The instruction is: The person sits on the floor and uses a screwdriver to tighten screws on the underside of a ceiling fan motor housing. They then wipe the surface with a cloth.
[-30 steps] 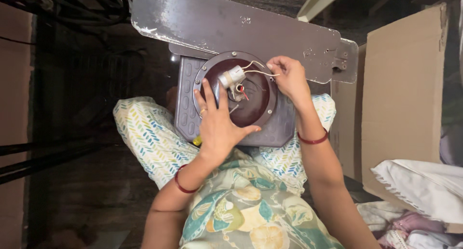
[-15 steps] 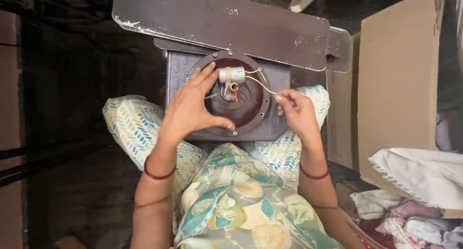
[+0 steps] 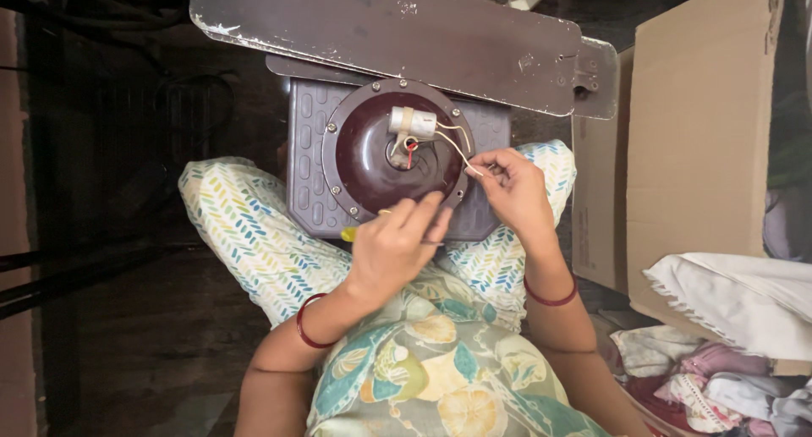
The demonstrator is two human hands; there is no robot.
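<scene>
A maroon round fan motor (image 3: pixel 372 162) lies on a grey ribbed plastic base (image 3: pixel 309 175) across my lap. On top of it sits a small white cylinder (image 3: pixel 413 121) with thin white and red wires. My right hand (image 3: pixel 512 192) pinches the end of a white wire (image 3: pixel 457 149) at the motor's right rim. My left hand (image 3: pixel 397 242) lies over the motor's near rim, fingers together, covering a yellow-handled tool (image 3: pixel 348 232). I cannot tell whether it grips the tool.
A long dark fan blade (image 3: pixel 397 35) stretches across the top, fixed to the motor's far side. A tall cardboard box (image 3: pixel 702 132) stands at the right. White and pink cloths (image 3: pixel 736 335) are piled at the lower right. The floor to the left is dark.
My left hand came off the top of the motor down to its near rim, over the yellow tool. My right hand shifted slightly and still holds the white wire.
</scene>
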